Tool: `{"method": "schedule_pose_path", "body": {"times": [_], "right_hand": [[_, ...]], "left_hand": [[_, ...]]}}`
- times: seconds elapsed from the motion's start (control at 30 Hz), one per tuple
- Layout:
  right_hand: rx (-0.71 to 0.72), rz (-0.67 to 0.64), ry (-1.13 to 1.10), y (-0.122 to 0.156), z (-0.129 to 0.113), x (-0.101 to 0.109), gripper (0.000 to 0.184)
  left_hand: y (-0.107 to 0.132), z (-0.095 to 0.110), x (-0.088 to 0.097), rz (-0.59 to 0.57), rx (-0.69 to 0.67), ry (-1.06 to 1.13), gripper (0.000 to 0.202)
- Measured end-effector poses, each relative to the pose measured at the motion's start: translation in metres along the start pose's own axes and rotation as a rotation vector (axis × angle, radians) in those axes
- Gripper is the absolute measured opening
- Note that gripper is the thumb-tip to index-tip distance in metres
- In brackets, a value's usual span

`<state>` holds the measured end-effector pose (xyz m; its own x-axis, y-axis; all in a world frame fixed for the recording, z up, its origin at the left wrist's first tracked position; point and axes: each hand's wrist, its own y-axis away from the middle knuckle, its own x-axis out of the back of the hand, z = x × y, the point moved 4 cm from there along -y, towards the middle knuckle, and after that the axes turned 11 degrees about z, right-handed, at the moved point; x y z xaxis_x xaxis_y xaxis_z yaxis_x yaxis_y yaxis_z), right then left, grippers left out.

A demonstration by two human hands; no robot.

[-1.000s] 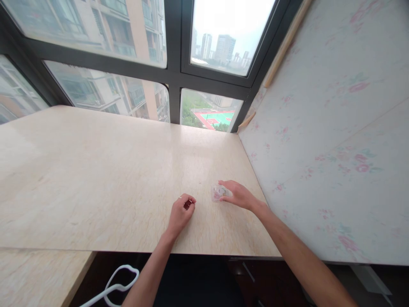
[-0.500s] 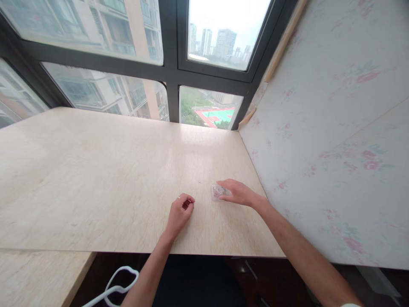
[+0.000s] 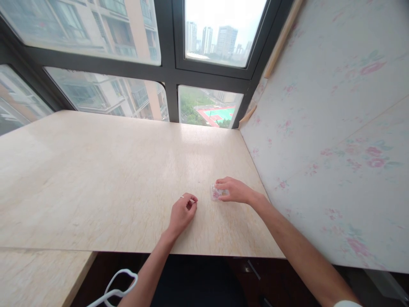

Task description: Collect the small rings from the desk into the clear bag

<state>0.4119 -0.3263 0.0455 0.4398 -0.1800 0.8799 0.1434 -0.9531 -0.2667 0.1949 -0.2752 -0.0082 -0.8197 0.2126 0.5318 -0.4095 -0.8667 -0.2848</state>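
A small clear plastic box with pinkish bits inside lies on the pale wooden tabletop, toward its right side. My right hand rests over the box's right part, fingers curled onto it. A short way to the left, my left hand sits on the table with thumb and fingers pinched together. A ring shows on one finger. What the pinch holds is too small to make out.
A flowered wall panel rises along the table's right edge. Large dark-framed windows stand behind the table's far edge. A white looped cord hangs below the front edge, and a lower tabletop sits at bottom left.
The view has tilted slightly. My right hand's fingers have curled a little more onto the box. My left hand stays pinched in nearly the same place.
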Motion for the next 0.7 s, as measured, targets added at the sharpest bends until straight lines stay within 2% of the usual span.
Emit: {"method": "schedule_pose_path", "body": {"times": [0.03, 0.1, 0.17, 0.23, 0.33, 0.43, 0.6, 0.7], "right_hand": [[0.012, -0.003, 0.02, 0.001, -0.001, -0.001, 0.021], [0.049, -0.017, 0.053, 0.003, -0.003, -0.003, 0.023], [0.069, 0.0, 0.055, 0.006, -0.003, -0.004, 0.027], [0.076, 0.032, 0.027, 0.01, -0.001, -0.005, 0.034], [0.058, 0.088, -0.071, 0.018, 0.005, -0.008, 0.043], [-0.007, 0.14, -0.225, 0.029, 0.015, -0.013, 0.054], [-0.285, 0.279, -0.423, 0.05, 0.034, -0.028, 0.07], [-0.319, 0.31, -0.42, 0.055, 0.037, -0.032, 0.07]], "left_hand": [[-0.002, 0.002, -0.004, -0.013, -0.014, -0.038, 0.012], [-0.009, 0.009, -0.014, -0.034, -0.08, -0.057, 0.03], [-0.019, 0.019, -0.026, -0.073, -0.187, -0.02, 0.05], [-0.03, 0.029, -0.038, -0.138, -0.282, 0.014, 0.061], [-0.043, 0.038, -0.05, -0.258, -0.366, 0.039, 0.057], [-0.047, 0.04, -0.053, -0.331, -0.385, 0.064, 0.051], [-0.044, 0.029, -0.054, -0.291, -0.37, -0.034, 0.053], [-0.041, 0.024, -0.058, -0.291, -0.359, -0.053, 0.055]]}}
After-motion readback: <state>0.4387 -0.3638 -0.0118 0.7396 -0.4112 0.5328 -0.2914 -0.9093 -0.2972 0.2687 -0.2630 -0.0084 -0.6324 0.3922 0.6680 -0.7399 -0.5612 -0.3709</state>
